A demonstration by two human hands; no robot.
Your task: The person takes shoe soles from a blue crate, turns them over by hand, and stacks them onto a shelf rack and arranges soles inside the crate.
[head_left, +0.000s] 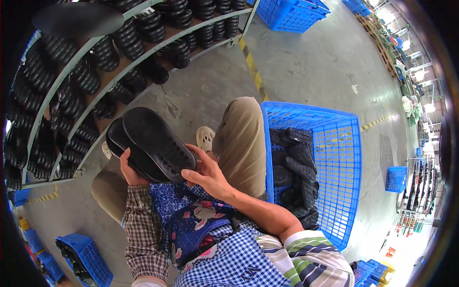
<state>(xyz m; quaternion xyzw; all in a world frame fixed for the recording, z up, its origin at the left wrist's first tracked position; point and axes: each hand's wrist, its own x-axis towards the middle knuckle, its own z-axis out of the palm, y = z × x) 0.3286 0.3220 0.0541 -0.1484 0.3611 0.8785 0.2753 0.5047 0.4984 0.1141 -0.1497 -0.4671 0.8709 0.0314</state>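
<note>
Gripping a stacked pair of black soles (pixel 153 143), the left hand (pixel 128 171) is clasping underneath while the right hand (pixel 206 173) is steadying their edge, fingers closed.

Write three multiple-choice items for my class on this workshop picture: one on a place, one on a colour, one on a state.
1. Where is the big crate?
A. At the person's right
B. On the rack
C. Behind the rack

2. What colour are the soles being held?
A. White
B. Black
C. Red

3. How are the soles held?
A. By one hand only
B. Lying on the floor
C. Between both hands

Answers: 1 A, the crate stands beside the right knee. 2 B, both are black. 3 C, the left hand and right hand grip them together.
</note>
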